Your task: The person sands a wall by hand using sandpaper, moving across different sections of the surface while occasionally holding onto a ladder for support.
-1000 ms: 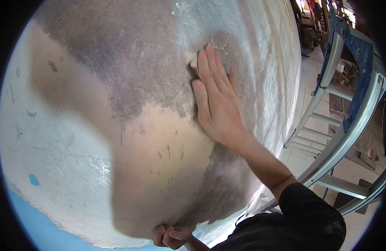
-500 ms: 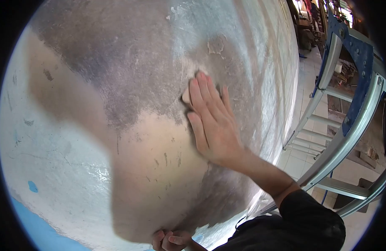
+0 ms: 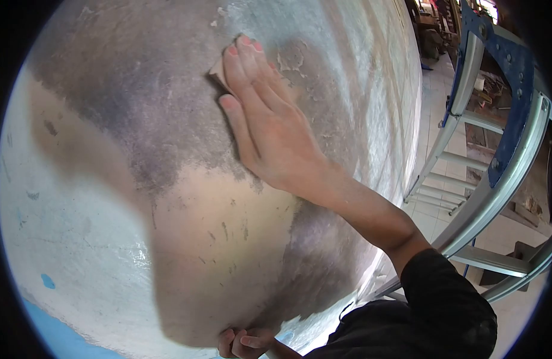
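My right hand [image 3: 270, 119] lies palm down on a large curved surface [image 3: 192, 239] with grey, white and beige patches. Its fingers are pressed together over a small beige sheet [image 3: 217, 72], which looks like sandpaper; one corner shows between thumb and fingers, and the rest is hidden under the palm. At the bottom edge of the view, my left hand [image 3: 247, 343] rests against the lower part of the same surface, fingers curled in. Whatever it may hold is hidden. Beside my right fingertips is a flaked patch [image 3: 291, 60].
An aluminium ladder [image 3: 509, 173] with a blue bracket [image 3: 508, 78] stands at the right, close to my right arm. Behind it are a tiled floor [image 3: 428, 206] and cluttered items. Light blue paint [image 3: 57, 332] shows at the lower left.
My right hand has slid up and to the left across the surface with the beige sheet under it. The view has shifted slightly; my left hand has stayed at the bottom.
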A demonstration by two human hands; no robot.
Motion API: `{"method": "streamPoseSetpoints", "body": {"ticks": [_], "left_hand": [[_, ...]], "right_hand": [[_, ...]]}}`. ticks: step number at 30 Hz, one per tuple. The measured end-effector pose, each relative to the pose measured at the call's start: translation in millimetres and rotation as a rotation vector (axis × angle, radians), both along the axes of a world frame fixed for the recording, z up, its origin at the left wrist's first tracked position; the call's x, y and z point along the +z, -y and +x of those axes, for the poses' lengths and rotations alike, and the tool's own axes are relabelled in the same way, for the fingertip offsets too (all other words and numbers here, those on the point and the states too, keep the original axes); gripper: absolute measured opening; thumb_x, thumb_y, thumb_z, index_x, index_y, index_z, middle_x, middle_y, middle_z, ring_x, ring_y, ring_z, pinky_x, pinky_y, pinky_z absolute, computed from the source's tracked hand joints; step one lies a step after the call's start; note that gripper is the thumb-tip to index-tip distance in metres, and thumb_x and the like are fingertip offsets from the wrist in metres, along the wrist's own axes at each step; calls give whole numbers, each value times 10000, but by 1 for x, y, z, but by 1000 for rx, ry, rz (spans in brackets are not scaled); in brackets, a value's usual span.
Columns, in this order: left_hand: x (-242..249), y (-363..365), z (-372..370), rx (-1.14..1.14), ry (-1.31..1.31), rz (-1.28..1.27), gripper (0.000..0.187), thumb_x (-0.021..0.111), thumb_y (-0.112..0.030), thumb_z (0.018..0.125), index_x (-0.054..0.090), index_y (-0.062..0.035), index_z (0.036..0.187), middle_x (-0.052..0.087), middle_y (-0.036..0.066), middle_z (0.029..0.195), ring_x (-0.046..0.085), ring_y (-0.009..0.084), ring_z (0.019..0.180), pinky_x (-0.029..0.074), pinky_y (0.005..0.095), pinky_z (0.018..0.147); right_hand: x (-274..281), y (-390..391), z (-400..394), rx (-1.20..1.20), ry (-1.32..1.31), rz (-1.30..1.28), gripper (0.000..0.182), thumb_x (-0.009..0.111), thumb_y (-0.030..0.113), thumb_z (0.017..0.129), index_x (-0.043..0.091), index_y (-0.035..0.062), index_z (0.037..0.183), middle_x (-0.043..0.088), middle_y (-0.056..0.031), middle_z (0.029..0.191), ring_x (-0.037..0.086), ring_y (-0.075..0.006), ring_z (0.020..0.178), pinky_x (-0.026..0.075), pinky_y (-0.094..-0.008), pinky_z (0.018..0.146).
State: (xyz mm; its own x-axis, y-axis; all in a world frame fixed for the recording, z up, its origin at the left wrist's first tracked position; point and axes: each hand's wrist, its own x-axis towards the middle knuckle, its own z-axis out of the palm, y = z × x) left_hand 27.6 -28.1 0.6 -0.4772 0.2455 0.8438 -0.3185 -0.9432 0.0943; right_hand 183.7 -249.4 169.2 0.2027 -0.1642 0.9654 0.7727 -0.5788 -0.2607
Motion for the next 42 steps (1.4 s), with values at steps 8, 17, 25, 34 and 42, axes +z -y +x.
{"method": "streamPoseSetpoints", "body": {"ticks": [8, 17, 25, 34, 42], "left_hand": [[-5, -14, -16, 132, -208, 152, 290, 503, -223, 874, 498, -31, 656, 521, 133, 770, 494, 240, 687, 434, 371, 590], [-6, -18, -18, 159, -258, 204, 309, 461, -218, 916, 468, -24, 676, 513, 147, 820, 506, 249, 739, 455, 369, 627], [-4, -19, -18, 144, -277, 215, 309, 461, -217, 919, 466, -24, 677, 511, 145, 823, 505, 247, 744, 456, 368, 632], [-4, -14, -18, 150, -300, 210, 313, 462, -217, 926, 463, -28, 676, 508, 139, 832, 505, 245, 748, 454, 365, 636], [-6, -14, -20, 173, -326, 195, 317, 457, -219, 932, 451, -30, 678, 503, 133, 834, 511, 247, 765, 454, 375, 652]], "right_hand": [[-17, -10, -7, -15, 96, -73, 536, 489, 165, 958, 324, -90, 1401, 305, -283, 1468, 300, -431, 1368, 279, -487, 1116], [-40, -5, -4, 61, 79, -122, 510, 473, 183, 972, 346, -57, 1404, 305, -246, 1484, 296, -380, 1385, 286, -486, 1111], [-32, 3, 0, 80, 62, -67, 494, 467, 186, 978, 361, -22, 1413, 301, -212, 1500, 289, -369, 1392, 271, -478, 1121], [-13, 14, 12, 51, 79, -39, 490, 444, 165, 978, 354, -7, 1428, 306, -196, 1506, 260, -346, 1413, 231, -463, 1142], [-40, 9, 4, 78, 9, -87, 502, 441, 165, 980, 334, 9, 1445, 278, -185, 1523, 240, -337, 1421, 211, -455, 1150]]}}
